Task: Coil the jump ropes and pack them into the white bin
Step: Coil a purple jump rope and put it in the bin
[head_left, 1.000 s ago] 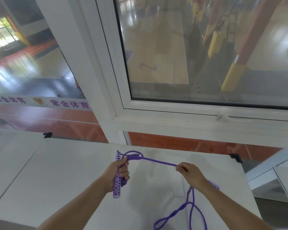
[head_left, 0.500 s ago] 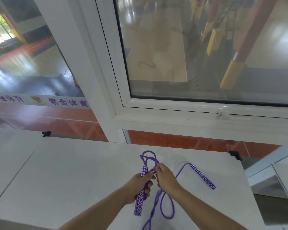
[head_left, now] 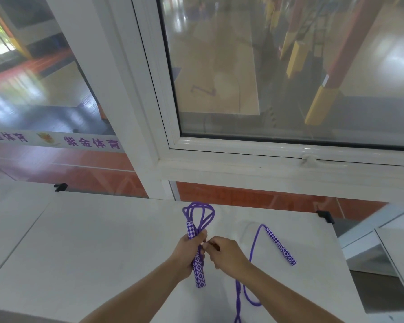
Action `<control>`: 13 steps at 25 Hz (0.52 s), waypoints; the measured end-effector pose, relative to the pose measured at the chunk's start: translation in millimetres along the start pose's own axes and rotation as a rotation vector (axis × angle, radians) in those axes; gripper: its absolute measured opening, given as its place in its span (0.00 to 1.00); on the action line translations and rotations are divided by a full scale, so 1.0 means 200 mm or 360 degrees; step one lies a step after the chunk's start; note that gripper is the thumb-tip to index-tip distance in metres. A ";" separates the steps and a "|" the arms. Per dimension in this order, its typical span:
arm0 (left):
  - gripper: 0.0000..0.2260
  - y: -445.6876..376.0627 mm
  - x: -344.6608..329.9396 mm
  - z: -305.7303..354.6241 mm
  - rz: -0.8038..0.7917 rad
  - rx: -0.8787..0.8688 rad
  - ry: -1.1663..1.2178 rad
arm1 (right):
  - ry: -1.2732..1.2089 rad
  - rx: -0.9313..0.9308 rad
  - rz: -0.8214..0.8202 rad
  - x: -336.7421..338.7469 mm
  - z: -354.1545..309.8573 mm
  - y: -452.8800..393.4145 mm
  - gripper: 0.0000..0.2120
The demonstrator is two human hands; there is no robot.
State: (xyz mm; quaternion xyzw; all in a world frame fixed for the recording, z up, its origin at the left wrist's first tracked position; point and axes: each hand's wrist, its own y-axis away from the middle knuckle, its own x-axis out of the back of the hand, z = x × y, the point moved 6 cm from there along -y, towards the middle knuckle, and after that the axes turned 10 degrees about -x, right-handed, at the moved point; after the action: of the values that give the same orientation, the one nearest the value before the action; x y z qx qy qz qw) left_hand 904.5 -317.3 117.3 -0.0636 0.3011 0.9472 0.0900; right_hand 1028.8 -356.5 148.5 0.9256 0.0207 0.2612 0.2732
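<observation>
Here both hands (head_left: 189,252) (head_left: 226,252) grip purple rope (head_left: 197,216) over white table (head_left: 91,241) by window (head_left: 289,66).

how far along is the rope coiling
Done: a few loops gathered above the handle in the left hand. In hand: the right hand pinches rope beside it. Left: slack and second handle lie on the table; no bin in view.
</observation>
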 end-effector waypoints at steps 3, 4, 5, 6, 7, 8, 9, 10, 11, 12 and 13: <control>0.10 -0.06 0.07 0.10 0.0111 -0.0053 0.0288 | 0.0005 -0.0013 -0.0108 0.06 0.12 0.03 0.12; 0.10 -0.07 0.09 0.12 0.0116 -0.0062 0.0381 | 0.0044 0.0018 -0.0103 0.07 0.17 0.05 0.12; 0.10 -0.07 0.09 0.14 0.0098 -0.0069 0.0419 | 0.0062 0.0051 -0.0061 0.09 0.20 0.06 0.11; 0.10 -0.07 0.09 0.14 0.0063 -0.0074 0.0395 | 0.0041 0.0073 -0.0009 0.10 0.21 0.07 0.11; 0.10 -0.05 0.07 0.12 0.0019 -0.0070 0.0332 | -0.0011 0.0081 0.0041 0.09 0.20 0.08 0.11; 0.11 -0.04 0.05 0.10 -0.0029 -0.0067 0.0245 | -0.0073 0.0072 0.0077 0.07 0.18 0.07 0.11; 0.12 -0.02 0.02 0.07 -0.0084 -0.0071 0.0154 | -0.0135 0.0056 0.0099 0.05 0.15 0.07 0.11; 0.12 0.00 -0.01 0.04 -0.0135 -0.0084 0.0073 | -0.0183 0.0035 0.0110 0.02 0.11 0.06 0.12; 0.12 0.02 -0.04 0.02 -0.0174 -0.0101 0.0006 | -0.0216 0.0011 0.0117 0.00 0.08 0.06 0.13; 0.12 0.03 -0.06 0.01 -0.0190 -0.0125 -0.0051 | -0.0231 -0.0012 0.0123 -0.01 0.06 0.06 0.13; 0.12 0.03 -0.06 0.01 -0.0183 -0.0156 -0.0099 | -0.0223 -0.0017 0.0120 -0.01 0.05 0.06 0.14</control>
State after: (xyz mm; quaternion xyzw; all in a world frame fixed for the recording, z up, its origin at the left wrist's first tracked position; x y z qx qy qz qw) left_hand 915.2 -323.6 124.3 -0.0555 0.2473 0.9556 0.1502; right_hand 1030.3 -371.3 146.6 0.9403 -0.0349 0.2058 0.2688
